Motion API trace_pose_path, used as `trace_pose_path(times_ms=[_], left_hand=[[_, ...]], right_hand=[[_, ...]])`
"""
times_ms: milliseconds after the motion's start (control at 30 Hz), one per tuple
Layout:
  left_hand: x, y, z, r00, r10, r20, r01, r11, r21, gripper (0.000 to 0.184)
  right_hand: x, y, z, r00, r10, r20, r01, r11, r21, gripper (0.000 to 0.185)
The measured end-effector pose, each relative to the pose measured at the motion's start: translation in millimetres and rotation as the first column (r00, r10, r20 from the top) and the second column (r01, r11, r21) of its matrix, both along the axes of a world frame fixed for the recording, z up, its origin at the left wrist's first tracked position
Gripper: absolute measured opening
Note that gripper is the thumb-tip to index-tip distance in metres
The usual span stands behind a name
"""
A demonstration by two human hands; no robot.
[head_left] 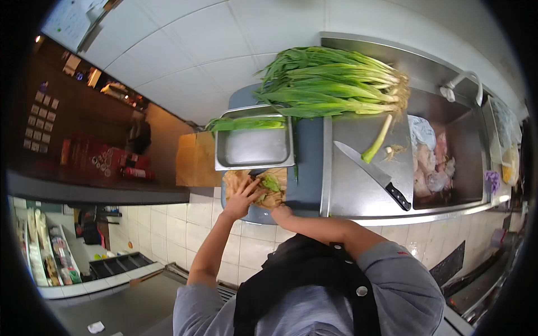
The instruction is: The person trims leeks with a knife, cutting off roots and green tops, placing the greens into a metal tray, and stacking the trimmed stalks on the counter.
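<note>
Head view: the leek bundle (336, 84) lies far right, beyond the metal pan (255, 167). Just near of the pan, crumpled brown paper (277, 198) bears leafy scraps (271, 182). The left hand (241, 197) presses it, fingers apart; the right hand (282, 214) meets its near edge, fingers unclear. Gathering seems in hand; lifting would call for closed grips.
</note>
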State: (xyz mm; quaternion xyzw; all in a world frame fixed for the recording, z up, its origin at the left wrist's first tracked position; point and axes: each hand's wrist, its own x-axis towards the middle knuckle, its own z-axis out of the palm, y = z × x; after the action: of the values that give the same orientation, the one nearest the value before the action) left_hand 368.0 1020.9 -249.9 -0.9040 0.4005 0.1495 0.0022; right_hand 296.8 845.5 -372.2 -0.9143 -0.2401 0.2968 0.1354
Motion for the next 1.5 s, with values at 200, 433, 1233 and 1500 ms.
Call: trace_pose_path(times_ms=[200,433,1233,1500], left_hand=[[-34.9,-1.3,-30.1,0.714,0.689,-0.124,-0.641,0.571,-0.513,0.079],[-28.3,-11.1,-39.9,0.599,0.800,-0.030,-0.777,0.572,-0.263,0.056],[61.2,-401.4,0.7,0.891,0.397,-0.222,-0.454,0.755,-0.473,0.025],[7.6,-276.4,74.2,0.247,-0.128,-0.961,-0.964,0.070,-0.257,0.031]], right_hand=[[30.6,-21.2,118.9,0.931,-0.340,-0.131,0.364,0.876,0.316,0.020],[92.2,-73.6,164.3,0.967,-0.207,0.149,0.132,0.906,0.401,0.024],[-74.0,-379.3,168.8,0.625,-0.699,0.347,0.697,0.700,0.155,0.036],[-41.1,-390.7,163.2,0.744,-0.589,0.316,0.572,0.805,0.155,0.042]])
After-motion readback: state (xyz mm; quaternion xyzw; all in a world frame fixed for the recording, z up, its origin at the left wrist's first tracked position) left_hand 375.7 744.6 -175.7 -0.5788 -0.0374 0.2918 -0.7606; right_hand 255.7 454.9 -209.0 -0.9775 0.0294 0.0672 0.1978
